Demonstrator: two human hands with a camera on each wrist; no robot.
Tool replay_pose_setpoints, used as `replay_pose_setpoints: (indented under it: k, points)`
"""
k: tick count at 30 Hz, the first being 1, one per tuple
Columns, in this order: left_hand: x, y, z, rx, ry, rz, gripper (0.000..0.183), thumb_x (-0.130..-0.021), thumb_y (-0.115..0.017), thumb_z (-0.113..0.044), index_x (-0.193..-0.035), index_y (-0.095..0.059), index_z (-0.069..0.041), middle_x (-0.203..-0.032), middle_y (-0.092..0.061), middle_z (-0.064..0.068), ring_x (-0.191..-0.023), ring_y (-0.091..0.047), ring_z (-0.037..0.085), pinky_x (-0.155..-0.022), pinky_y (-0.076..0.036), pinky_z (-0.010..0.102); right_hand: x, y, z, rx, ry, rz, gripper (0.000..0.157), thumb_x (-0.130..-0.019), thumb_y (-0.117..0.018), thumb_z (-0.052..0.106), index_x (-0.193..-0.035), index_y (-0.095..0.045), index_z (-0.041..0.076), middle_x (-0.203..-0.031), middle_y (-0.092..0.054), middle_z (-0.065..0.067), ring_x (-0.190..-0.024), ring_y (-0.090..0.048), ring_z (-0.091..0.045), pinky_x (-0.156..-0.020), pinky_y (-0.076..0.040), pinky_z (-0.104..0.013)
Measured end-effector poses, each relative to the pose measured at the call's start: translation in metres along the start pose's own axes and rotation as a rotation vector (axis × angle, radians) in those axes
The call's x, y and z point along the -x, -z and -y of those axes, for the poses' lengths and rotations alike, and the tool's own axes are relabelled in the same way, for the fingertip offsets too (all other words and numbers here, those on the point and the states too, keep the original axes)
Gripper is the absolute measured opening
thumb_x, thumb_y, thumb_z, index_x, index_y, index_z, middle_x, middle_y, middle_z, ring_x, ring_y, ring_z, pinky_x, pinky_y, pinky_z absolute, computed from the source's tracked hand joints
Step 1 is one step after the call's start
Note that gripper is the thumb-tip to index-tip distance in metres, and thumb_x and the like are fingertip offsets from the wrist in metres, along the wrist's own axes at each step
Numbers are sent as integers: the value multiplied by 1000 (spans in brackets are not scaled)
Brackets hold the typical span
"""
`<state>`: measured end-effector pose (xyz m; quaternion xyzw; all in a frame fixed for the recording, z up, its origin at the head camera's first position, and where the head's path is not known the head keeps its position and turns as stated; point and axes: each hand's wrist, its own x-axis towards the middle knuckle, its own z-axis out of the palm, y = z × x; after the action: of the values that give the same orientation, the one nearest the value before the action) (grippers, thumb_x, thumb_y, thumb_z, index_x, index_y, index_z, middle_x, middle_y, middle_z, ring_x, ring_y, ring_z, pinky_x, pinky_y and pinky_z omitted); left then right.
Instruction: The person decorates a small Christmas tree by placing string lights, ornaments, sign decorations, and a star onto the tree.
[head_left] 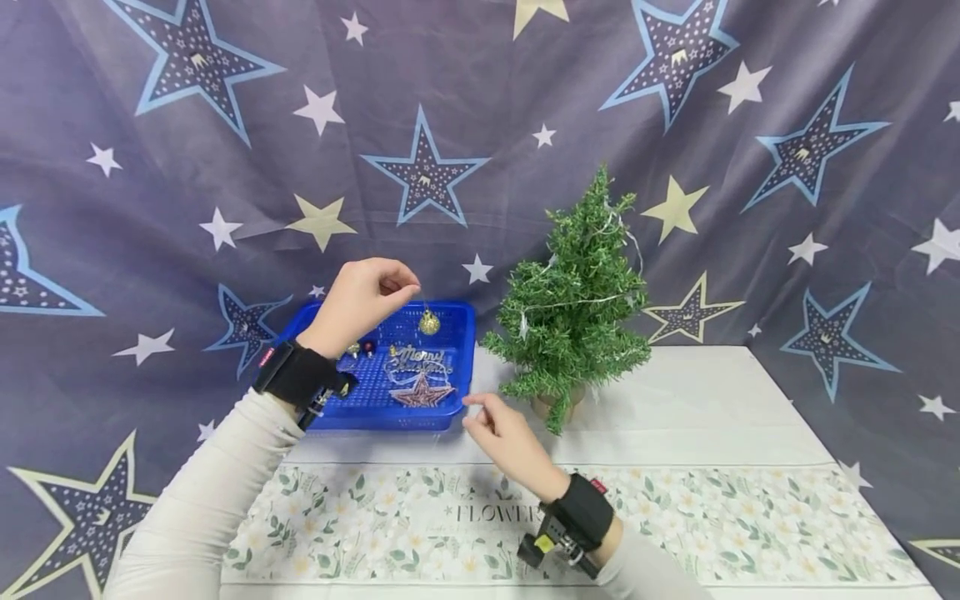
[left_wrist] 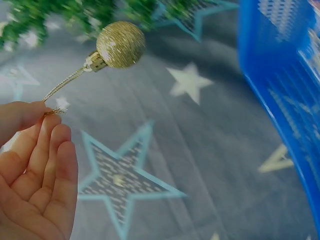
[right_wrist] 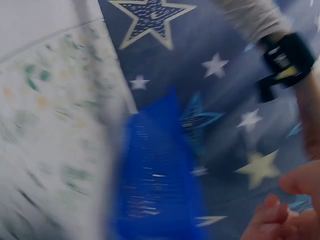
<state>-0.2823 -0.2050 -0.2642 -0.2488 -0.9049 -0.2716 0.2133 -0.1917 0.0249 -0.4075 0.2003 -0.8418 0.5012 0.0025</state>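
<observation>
A gold glitter bauble (head_left: 429, 322) dangles by its gold cord from my left hand (head_left: 365, 302), above the blue basket (head_left: 463, 358). In the left wrist view, thumb and fingertips pinch the end of the cord, and the bauble (left_wrist: 121, 45) hangs free of the fingers. My right hand (head_left: 510, 437) is near the basket's front right corner, fingers loosely bent and holding nothing visible. Inside the basket lie a silver "Merry Christmas" sign (head_left: 420, 360), a pinkish star ornament (head_left: 422, 392) and a few small baubles (head_left: 368, 347), partly hidden by the left wrist.
A small green Christmas tree (head_left: 573, 300) with a white string of lights stands right of the basket. Under it is a white table (head_left: 697, 408) with a floral runner (head_left: 712, 525). A star-patterned cloth (head_left: 480, 83) hangs behind.
</observation>
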Motion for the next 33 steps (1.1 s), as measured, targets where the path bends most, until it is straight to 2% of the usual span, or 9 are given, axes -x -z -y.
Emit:
replay_pose_setpoints:
  k: [4, 6, 10, 14, 18, 22, 28, 33]
  points:
    - [10, -1, -21, 72, -57, -4, 8, -90, -69, -24, -94, -73, -18, -88, -73, -3, -76, -65, 6, -72, -54, 23, -3, 38, 32, 51, 176, -64, 25, -96, -57, 16, -120, -62, 10, -80, -61, -3, -63, -48, -4, -59, -46, -19]
    - [15, -2, -31, 101, -83, -2, 6, -90, -70, -24, -94, -73, -19, -88, -73, -5, -77, -65, 4, -72, -54, 21, -7, 54, 43, 65, 233, -107, 22, -95, -59, 16, -116, -64, 12, -83, -62, -3, -66, -51, -5, -62, -47, -20]
    - [24, -9, -51, 162, -124, 12, 6, -90, -70, -24, -94, -73, -21, -88, -72, -7, -77, -65, 1, -72, -54, 20, -12, 79, 54, 84, 285, -143, 20, -96, -61, 19, -115, -66, 14, -92, -62, -4, -70, -53, -8, -66, -48, -22]
    - [29, -16, -70, 227, -193, 39, 7, -90, -69, -22, -95, -73, -19, -88, -72, -5, -78, -66, 2, -73, -56, 21, -11, 97, 60, 70, 300, -107, 19, -97, -60, 20, -114, -66, 16, -102, -62, -3, -75, -54, -11, -70, -46, -24]
    - [34, -22, -86, 282, -258, 58, 7, -91, -68, -21, -96, -73, -19, -90, -72, -4, -80, -66, 3, -76, -56, 22, -7, 106, 63, 30, 299, -29, 17, -97, -59, 18, -112, -67, 16, -107, -63, -3, -78, -56, -15, -71, -47, -24]
    - [38, -27, -96, 318, -285, 66, 7, -91, -68, -20, -96, -72, -21, -90, -71, -6, -80, -65, 1, -76, -56, 22, 1, 109, 63, -11, 286, 22, 16, -96, -60, 15, -110, -67, 15, -105, -66, -4, -75, -59, -16, -69, -49, -24]
    - [44, -40, -103, 361, -341, 71, 6, -90, -69, -18, -94, -72, -20, -89, -71, -6, -79, -63, 1, -72, -53, 21, 13, 109, 58, -37, 247, 10, 10, -94, -64, 17, -102, -69, 14, -89, -69, -5, -58, -53, -10, -54, -46, -23]
    - [56, -52, -103, 362, -371, 70, 6, -90, -69, -17, -95, -72, -19, -89, -71, -5, -80, -62, 1, -72, -53, 21, 23, 109, 47, -29, 236, -29, 10, -93, -65, 15, -100, -70, 12, -86, -68, -7, -60, -51, -4, -56, -46, -22]
